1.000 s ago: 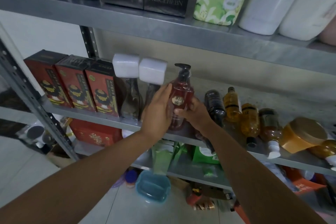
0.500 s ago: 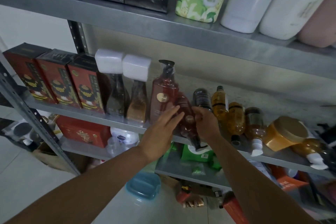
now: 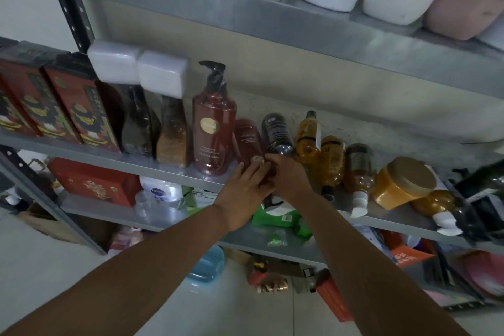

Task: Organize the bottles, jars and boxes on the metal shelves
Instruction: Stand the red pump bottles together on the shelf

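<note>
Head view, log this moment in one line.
object: dark red plastic bottle, lying; left hand: touches it; right hand: grips it; neighbour: upright red pump bottle; place: metal shelf

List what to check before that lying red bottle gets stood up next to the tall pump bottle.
1. Hold on the small red bottle: right hand grips its near end, left hand rests straight fingers on it. Ok.
2. Bottle upright: it lies on its side. Not ok.
3. Pump bottle stands steady on the middle shelf. Ok.
4. Standing room between the pump bottle and the black bottle: narrow. Cannot tell.
5. Neighbours secure: the black bottle and the amber bottles lie loose close by and might roll. Not ok.
6. Cap closed: hidden by the hands. Cannot tell.
</note>
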